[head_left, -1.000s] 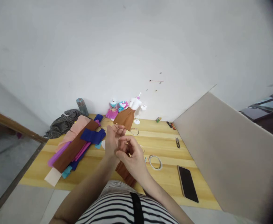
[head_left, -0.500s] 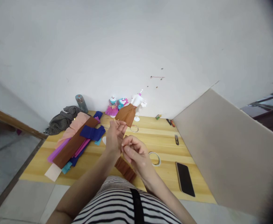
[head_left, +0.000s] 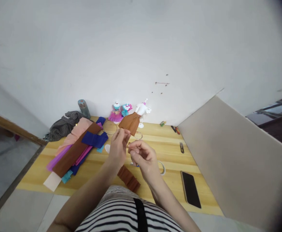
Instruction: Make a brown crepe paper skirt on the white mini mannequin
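My left hand (head_left: 118,146) is closed, its fingertips pressed together just in front of the hem of a brown skirt (head_left: 130,123). Whether they touch the cloth, or what they hold, I cannot tell. The skirt is on a small dress form with a white top (head_left: 141,109), tilted near the wall. Close by on the right, my right hand (head_left: 144,158) is pinched, thumb against fingers; a tiny brownish bit shows at its fingertips, too small to name. Below the hands lies a folded, pleated brown strip (head_left: 128,178). A roll of tape (head_left: 163,168) is partly hidden behind my right hand.
Coloured fabric strips (head_left: 77,149) lie in a pile at left, beside striped cloth (head_left: 65,125) and a bottle (head_left: 84,108). Small dressed forms (head_left: 116,113) stand by the wall. At right are thread snips (head_left: 182,147), a phone (head_left: 191,189) and an upright board (head_left: 237,154).
My left fingers have drawn closer together from a looser, more spread pose. The right hand has shifted slightly right and down, still pinched. The view has tilted a little.
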The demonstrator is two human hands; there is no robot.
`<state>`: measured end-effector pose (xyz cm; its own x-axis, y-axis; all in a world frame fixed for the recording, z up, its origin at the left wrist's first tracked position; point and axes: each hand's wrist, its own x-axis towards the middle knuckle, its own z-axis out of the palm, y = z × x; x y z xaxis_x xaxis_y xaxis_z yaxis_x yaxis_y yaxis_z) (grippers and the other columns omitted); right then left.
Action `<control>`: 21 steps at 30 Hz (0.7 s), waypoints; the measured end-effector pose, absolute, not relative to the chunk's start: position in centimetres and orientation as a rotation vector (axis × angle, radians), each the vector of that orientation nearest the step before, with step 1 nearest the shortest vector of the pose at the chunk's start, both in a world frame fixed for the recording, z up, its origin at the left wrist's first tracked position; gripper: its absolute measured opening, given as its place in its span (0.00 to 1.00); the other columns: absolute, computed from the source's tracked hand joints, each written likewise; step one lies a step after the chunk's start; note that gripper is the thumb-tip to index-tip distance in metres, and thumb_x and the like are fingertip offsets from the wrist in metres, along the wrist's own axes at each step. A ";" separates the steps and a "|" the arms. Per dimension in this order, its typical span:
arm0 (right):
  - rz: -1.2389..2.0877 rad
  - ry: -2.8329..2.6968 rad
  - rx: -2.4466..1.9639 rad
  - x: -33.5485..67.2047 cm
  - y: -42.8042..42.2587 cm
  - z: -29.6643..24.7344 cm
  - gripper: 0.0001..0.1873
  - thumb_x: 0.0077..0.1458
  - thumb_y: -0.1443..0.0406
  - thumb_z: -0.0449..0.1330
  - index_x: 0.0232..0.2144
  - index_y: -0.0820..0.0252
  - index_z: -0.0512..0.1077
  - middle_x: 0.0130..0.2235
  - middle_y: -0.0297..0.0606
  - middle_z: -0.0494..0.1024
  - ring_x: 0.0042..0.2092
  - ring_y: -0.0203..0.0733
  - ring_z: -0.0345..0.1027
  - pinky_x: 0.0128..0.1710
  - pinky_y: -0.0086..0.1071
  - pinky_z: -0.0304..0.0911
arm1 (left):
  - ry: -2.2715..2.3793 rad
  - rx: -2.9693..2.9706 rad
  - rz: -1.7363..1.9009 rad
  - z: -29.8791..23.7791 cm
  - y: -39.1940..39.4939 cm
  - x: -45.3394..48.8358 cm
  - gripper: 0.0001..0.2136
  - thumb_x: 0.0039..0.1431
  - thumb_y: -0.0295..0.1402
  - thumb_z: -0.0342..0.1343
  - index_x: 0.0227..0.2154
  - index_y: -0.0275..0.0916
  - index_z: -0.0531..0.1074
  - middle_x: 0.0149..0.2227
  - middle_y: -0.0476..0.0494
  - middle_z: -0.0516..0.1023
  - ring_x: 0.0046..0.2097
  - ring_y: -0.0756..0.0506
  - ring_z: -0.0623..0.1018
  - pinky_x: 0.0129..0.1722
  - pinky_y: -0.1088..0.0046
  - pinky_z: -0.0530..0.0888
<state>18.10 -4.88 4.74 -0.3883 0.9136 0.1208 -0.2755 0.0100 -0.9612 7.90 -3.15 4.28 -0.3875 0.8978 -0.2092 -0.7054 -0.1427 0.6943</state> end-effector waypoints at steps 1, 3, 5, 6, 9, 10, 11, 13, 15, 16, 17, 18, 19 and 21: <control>1.562 -1.277 -0.731 18.2 -4.5 4.5 0.07 0.50 0.62 0.61 0.31 0.59 0.71 0.21 0.27 0.63 0.19 0.28 0.52 0.18 0.24 0.48 | 0.885 0.325 1.759 4.1 -3.2 7.7 0.11 0.49 0.38 0.62 0.21 0.37 0.70 0.28 0.50 0.71 0.35 0.51 0.73 0.42 0.75 0.70; 1.522 -1.197 -0.751 18.5 -3.7 3.9 0.08 0.49 0.62 0.63 0.31 0.59 0.71 0.23 0.28 0.65 0.19 0.27 0.52 0.17 0.24 0.48 | 0.855 0.361 1.745 3.6 -3.3 7.2 0.10 0.49 0.36 0.62 0.21 0.37 0.70 0.27 0.50 0.71 0.36 0.51 0.74 0.45 0.72 0.70; 1.463 -1.128 -0.782 19.0 -2.8 3.4 0.09 0.48 0.62 0.64 0.32 0.59 0.71 0.25 0.29 0.66 0.19 0.27 0.52 0.17 0.23 0.48 | 0.811 0.386 1.737 3.1 -3.5 6.7 0.08 0.49 0.34 0.62 0.21 0.37 0.70 0.28 0.49 0.72 0.37 0.50 0.75 0.50 0.68 0.69; 1.438 -1.097 -0.795 19.4 -2.4 3.3 0.09 0.47 0.63 0.64 0.32 0.59 0.70 0.26 0.29 0.67 0.19 0.26 0.52 0.17 0.23 0.48 | 0.793 0.394 1.730 2.8 -3.6 6.5 0.07 0.49 0.32 0.62 0.22 0.37 0.70 0.28 0.49 0.72 0.37 0.50 0.75 0.52 0.66 0.68; 1.400 -1.042 -0.821 20.3 -1.6 2.9 0.09 0.46 0.63 0.64 0.30 0.59 0.69 0.27 0.29 0.68 0.19 0.26 0.53 0.17 0.24 0.49 | 0.778 0.384 1.690 2.3 -3.7 6.1 0.05 0.47 0.30 0.63 0.23 0.37 0.72 0.29 0.48 0.74 0.37 0.49 0.76 0.53 0.64 0.68; 1.395 -1.044 -0.823 20.6 -1.5 2.9 0.09 0.46 0.63 0.64 0.30 0.59 0.69 0.28 0.30 0.68 0.20 0.26 0.53 0.18 0.24 0.50 | 0.787 0.381 1.678 2.3 -3.7 6.1 0.05 0.46 0.30 0.63 0.23 0.37 0.72 0.29 0.48 0.75 0.37 0.49 0.76 0.52 0.64 0.69; 1.391 -1.060 -0.824 20.9 -1.5 2.9 0.09 0.46 0.62 0.64 0.30 0.59 0.69 0.29 0.30 0.69 0.20 0.27 0.54 0.18 0.24 0.50 | 0.804 0.381 1.668 2.4 -3.7 6.2 0.05 0.44 0.30 0.64 0.23 0.37 0.73 0.28 0.48 0.76 0.36 0.50 0.76 0.51 0.65 0.69; 1.380 -1.130 -0.834 21.1 -1.6 3.0 0.09 0.46 0.62 0.63 0.31 0.59 0.69 0.29 0.31 0.69 0.21 0.28 0.54 0.19 0.25 0.50 | 0.859 0.398 1.650 2.9 -3.7 6.7 0.06 0.40 0.30 0.66 0.22 0.37 0.75 0.27 0.49 0.76 0.33 0.51 0.75 0.49 0.68 0.70; 1.359 -1.226 -0.861 21.2 -1.9 3.3 0.08 0.49 0.62 0.62 0.32 0.59 0.70 0.25 0.29 0.66 0.21 0.29 0.53 0.20 0.26 0.50 | 0.930 0.434 1.610 3.4 -3.7 7.4 0.06 0.38 0.30 0.67 0.21 0.37 0.76 0.25 0.49 0.77 0.32 0.52 0.74 0.46 0.71 0.69; 1.344 -1.270 -0.877 21.2 -2.0 3.5 0.08 0.50 0.61 0.61 0.32 0.59 0.70 0.23 0.28 0.64 0.21 0.29 0.52 0.21 0.26 0.50 | 0.964 0.461 1.585 3.7 -3.7 7.8 0.06 0.38 0.31 0.67 0.22 0.37 0.77 0.25 0.49 0.77 0.32 0.51 0.74 0.46 0.71 0.69; 1.328 -1.306 -0.890 21.2 -2.1 3.6 0.07 0.50 0.61 0.60 0.31 0.59 0.70 0.22 0.27 0.62 0.21 0.30 0.51 0.21 0.26 0.49 | 0.996 0.491 1.563 3.9 -3.7 8.1 0.06 0.38 0.31 0.67 0.22 0.37 0.78 0.25 0.49 0.77 0.32 0.51 0.74 0.45 0.71 0.69; 1.312 -1.331 -0.900 21.2 -2.1 3.8 0.07 0.51 0.61 0.60 0.30 0.59 0.70 0.21 0.27 0.60 0.22 0.30 0.51 0.21 0.26 0.49 | 1.022 0.520 1.546 4.0 -3.7 8.3 0.06 0.38 0.31 0.67 0.23 0.37 0.78 0.26 0.48 0.78 0.33 0.51 0.74 0.45 0.71 0.69; 1.301 -1.350 -0.904 21.2 -2.2 3.9 0.07 0.51 0.62 0.60 0.30 0.60 0.70 0.21 0.27 0.60 0.22 0.30 0.50 0.22 0.26 0.49 | 1.046 0.546 1.538 4.0 -3.8 8.5 0.07 0.37 0.31 0.67 0.23 0.38 0.79 0.26 0.48 0.78 0.33 0.50 0.74 0.44 0.70 0.69; 1.291 -1.370 -0.914 21.2 -2.2 4.0 0.06 0.50 0.62 0.60 0.29 0.60 0.70 0.21 0.27 0.60 0.22 0.30 0.50 0.22 0.26 0.48 | 1.078 0.586 1.541 3.8 -3.8 8.7 0.08 0.36 0.30 0.67 0.24 0.38 0.79 0.28 0.48 0.79 0.35 0.49 0.74 0.44 0.70 0.68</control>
